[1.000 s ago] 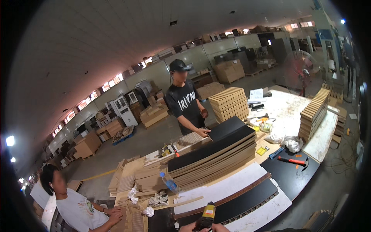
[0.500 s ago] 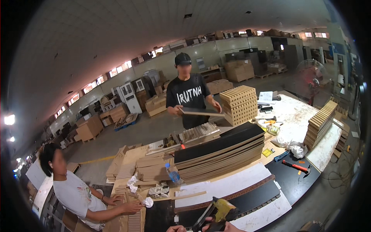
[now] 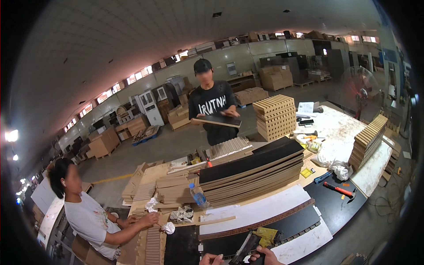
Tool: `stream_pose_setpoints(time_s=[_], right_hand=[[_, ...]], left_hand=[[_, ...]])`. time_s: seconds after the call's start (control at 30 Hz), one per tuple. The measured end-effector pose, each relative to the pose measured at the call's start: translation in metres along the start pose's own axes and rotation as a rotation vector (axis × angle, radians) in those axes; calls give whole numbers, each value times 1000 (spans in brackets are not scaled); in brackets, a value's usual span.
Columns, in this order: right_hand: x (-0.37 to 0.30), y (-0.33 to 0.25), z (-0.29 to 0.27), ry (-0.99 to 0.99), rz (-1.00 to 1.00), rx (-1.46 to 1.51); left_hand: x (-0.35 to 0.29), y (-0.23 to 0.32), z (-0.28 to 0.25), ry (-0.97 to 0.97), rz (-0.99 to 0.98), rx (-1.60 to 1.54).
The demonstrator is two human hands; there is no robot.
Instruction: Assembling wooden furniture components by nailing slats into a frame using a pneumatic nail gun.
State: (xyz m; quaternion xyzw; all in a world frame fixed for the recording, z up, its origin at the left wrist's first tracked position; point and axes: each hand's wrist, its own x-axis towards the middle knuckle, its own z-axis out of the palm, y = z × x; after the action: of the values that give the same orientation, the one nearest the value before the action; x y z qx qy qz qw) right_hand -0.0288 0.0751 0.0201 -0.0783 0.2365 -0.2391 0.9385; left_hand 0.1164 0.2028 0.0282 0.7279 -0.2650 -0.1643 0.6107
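Observation:
My right hand (image 3: 263, 255) grips a yellow-and-black nail gun (image 3: 266, 237) at the lower middle, above the near part of the table. Left of it, my left hand (image 3: 211, 259) shows at the bottom edge with fingers pinched together; what they hold, if anything, cannot be made out. Under and behind the nail gun lies a long black board (image 3: 291, 225) with a row of small blocks along its near edge. A narrow brown strip (image 3: 247, 229) runs along its far side, and beyond that lies a white panel (image 3: 274, 201).
Black-topped boards (image 3: 247, 170) form a tall stack behind the panel, with a water bottle (image 3: 198, 196) at its left. A hammer (image 3: 339, 190) and blue pliers (image 3: 322, 177) lie right. One co-worker (image 3: 212, 104) handles a board opposite; another (image 3: 90, 221) works at the left.
The nail gun and my right hand have shifted slightly right. My left hand has moved right and a little up. The co-worker opposite has lowered and tilted their board.

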Motion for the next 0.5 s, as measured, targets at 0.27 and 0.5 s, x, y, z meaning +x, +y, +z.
stream_pose_setpoints(time_s=[0.27, 0.5], right_hand=[[1, -5, -8, -172, -37, -159], [0, -6, -8, -350, -5, -176]], left_hand=[[13, 14, 12, 70, 6, -266], [1, 7, 5, -36, -46, -267]])
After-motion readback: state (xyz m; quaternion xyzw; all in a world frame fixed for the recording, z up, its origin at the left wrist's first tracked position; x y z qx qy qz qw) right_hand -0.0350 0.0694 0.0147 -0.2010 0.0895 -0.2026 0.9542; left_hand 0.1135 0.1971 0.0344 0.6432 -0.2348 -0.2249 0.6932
